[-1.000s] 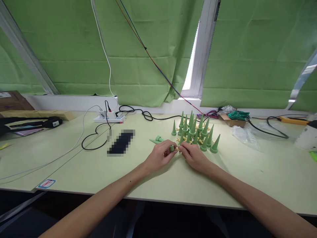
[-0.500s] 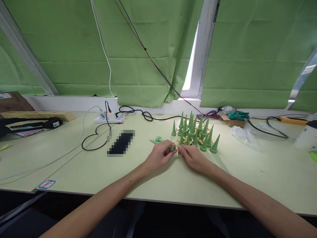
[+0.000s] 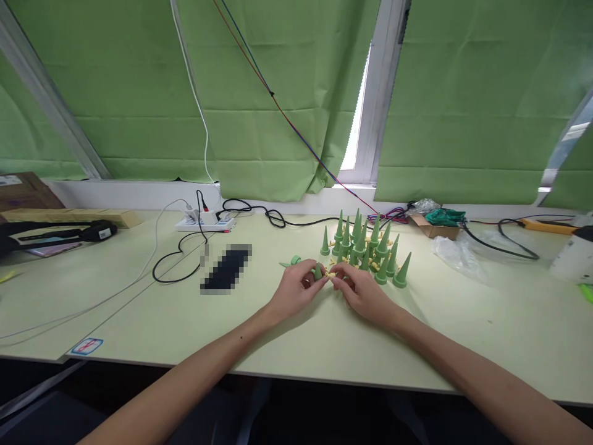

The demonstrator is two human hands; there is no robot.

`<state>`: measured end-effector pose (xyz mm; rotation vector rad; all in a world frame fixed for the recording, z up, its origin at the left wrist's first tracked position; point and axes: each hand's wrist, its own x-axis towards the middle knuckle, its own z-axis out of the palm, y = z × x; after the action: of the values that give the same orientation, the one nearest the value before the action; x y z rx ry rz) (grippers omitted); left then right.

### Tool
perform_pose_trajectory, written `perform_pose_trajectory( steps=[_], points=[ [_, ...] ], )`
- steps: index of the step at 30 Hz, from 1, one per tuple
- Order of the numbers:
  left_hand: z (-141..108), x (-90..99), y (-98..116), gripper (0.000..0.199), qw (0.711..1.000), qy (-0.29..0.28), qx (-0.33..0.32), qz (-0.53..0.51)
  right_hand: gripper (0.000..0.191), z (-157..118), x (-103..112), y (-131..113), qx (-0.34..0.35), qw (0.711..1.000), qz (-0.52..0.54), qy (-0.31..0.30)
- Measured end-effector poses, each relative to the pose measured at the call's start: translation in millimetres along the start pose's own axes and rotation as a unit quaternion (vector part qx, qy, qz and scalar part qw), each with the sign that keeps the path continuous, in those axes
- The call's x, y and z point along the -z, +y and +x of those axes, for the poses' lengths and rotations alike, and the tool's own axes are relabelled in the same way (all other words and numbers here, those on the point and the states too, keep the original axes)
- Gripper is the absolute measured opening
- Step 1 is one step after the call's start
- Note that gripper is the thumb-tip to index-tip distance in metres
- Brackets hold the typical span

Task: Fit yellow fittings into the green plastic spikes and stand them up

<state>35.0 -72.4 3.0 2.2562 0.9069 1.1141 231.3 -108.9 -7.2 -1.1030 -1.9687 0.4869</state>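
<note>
My left hand (image 3: pixel 299 287) is closed around a small green cone (image 3: pixel 318 271), its tip pointing up between the fingers. With pinched fingers, my right hand (image 3: pixel 361 290) grips a small yellow piece (image 3: pixel 330 275) that touches the left fingertips. Just behind the hands, several green cones (image 3: pixel 403 272) stand upright on the table, with small yellow pieces lying among them. Left of these, another green cone and a green ring-like part (image 3: pixel 295 260) lie partly behind my left hand.
On the pale table (image 3: pixel 185 327), a power strip (image 3: pixel 206 224) with cables sits at the back left, near a pixelated dark object (image 3: pixel 228 269). Farther right are an open cardboard box (image 3: pixel 435 228), clear plastic bags (image 3: pixel 456 256) and a white container (image 3: pixel 572 256).
The green cone in my left hand has tipped more upright. My right fingers have shifted slightly left and up at the yellow piece, which shows more clearly.
</note>
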Motion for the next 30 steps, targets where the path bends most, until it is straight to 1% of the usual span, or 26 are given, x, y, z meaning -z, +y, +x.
perform_pose_trajectory(
  steps=[5, 11, 16, 17, 21, 25, 28, 30],
  points=[
    [-0.4, -0.8, -0.2, 0.020, 1.000, -0.027, -0.001, 0.006, 0.023, 1.2, 0.2, 1.0, 0.012, 1.000, -0.023, -0.002],
    [-1.8, -0.8, 1.7, 0.014, 0.999, -0.045, -0.003, -0.006, 0.035, 1.6, -2.1, 4.7, -0.003, 0.999, -0.054, 0.003],
    [-2.1, -1.2, 2.3, 0.016, 0.999, -0.047, -0.003, -0.011, 0.041, 1.6, -1.4, 1.3, -0.018, 0.999, -0.041, 0.011],
    [-2.0, -1.2, 1.8, 0.017, 0.999, -0.043, -0.003, -0.013, 0.039, 1.5, -0.8, -0.1, -0.022, 0.999, -0.033, 0.015],
    [-1.2, -1.1, -0.6, 0.023, 1.000, -0.015, 0.008, -0.023, 0.022, 0.4, 0.6, -4.3, -0.023, 0.999, 0.001, 0.024],
    [-0.9, -1.1, -0.5, 0.024, 0.999, -0.010, 0.018, -0.036, 0.018, 0.1, 0.5, -3.8, -0.005, 1.000, 0.000, 0.021],
    [-1.7, -1.3, 1.1, 0.020, 1.000, -0.020, -0.003, -0.023, 0.021, 0.6, 0.2, -2.3, 0.004, 1.000, -0.016, 0.020],
    [-2.7, -1.2, 1.9, 0.017, 0.999, -0.031, -0.024, -0.012, 0.026, 0.7, 0.0, -1.1, 0.003, 0.999, -0.029, 0.021]
  ],
)
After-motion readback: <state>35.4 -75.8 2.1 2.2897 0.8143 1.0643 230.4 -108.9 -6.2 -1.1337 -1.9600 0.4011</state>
